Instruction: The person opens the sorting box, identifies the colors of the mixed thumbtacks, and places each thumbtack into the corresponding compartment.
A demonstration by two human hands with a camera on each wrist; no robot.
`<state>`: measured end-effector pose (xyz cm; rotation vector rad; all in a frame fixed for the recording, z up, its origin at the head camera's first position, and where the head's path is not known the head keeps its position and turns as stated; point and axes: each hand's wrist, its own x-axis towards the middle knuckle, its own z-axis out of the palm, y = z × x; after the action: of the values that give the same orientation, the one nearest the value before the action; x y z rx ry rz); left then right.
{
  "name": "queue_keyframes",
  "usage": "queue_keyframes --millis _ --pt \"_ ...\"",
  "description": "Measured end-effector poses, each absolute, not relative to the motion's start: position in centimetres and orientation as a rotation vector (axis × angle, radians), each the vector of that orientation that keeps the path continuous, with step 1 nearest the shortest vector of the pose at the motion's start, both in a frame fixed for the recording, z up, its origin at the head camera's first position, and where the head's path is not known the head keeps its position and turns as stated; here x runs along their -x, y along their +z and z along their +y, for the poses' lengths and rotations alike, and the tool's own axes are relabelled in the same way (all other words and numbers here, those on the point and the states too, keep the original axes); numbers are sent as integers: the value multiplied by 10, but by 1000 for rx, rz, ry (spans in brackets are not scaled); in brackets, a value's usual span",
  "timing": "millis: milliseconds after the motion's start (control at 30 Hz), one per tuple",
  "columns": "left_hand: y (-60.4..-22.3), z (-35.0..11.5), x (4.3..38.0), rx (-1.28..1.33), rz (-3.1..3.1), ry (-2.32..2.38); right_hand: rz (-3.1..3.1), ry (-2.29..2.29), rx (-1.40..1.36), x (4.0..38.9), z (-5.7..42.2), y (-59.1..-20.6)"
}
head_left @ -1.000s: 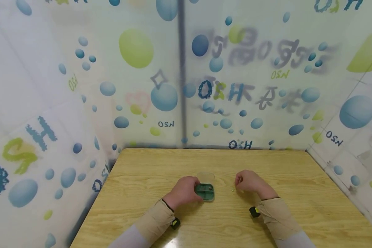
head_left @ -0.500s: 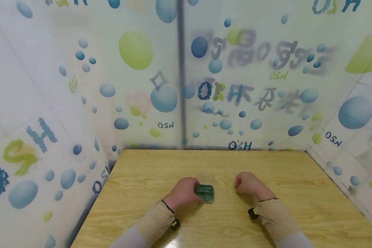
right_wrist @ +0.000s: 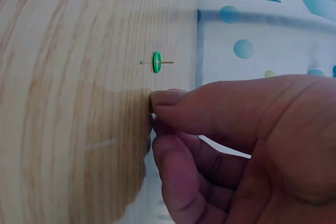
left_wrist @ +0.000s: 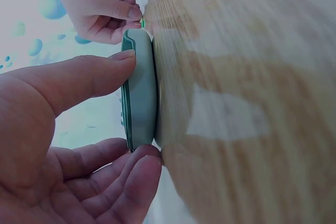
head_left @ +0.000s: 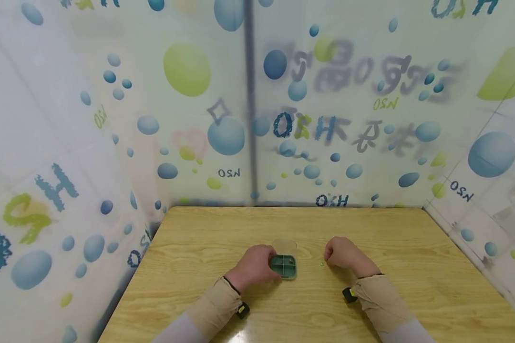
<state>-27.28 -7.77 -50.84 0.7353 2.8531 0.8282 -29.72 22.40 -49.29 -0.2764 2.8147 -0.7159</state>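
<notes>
My left hand grips the side of a small green compartment box, its thumb on one edge and its fingers at the other in the left wrist view. The clear lid lies opened away at the far side. A tiny dark item is in the far right compartment. My right hand is low at the table, with thumb and forefinger tips together; whether they pinch something is hidden. Just beside those fingertips lies a green thumbtack, head down, its pin pointing up off the table.
The wooden table runs back to a wall sheet printed with bubbles and letters. More printed sheeting borders the right side. A small dark wrist camera sits on each wrist.
My right hand has shifted very slightly and its fingertips look more closed together against the table. The left hand and the box stay in place.
</notes>
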Motion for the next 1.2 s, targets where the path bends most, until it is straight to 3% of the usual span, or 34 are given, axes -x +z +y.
queue_keyframes --millis 1200 --pt "-507 -78 271 -755 2847 856 2919 -743 321 300 225 -497"
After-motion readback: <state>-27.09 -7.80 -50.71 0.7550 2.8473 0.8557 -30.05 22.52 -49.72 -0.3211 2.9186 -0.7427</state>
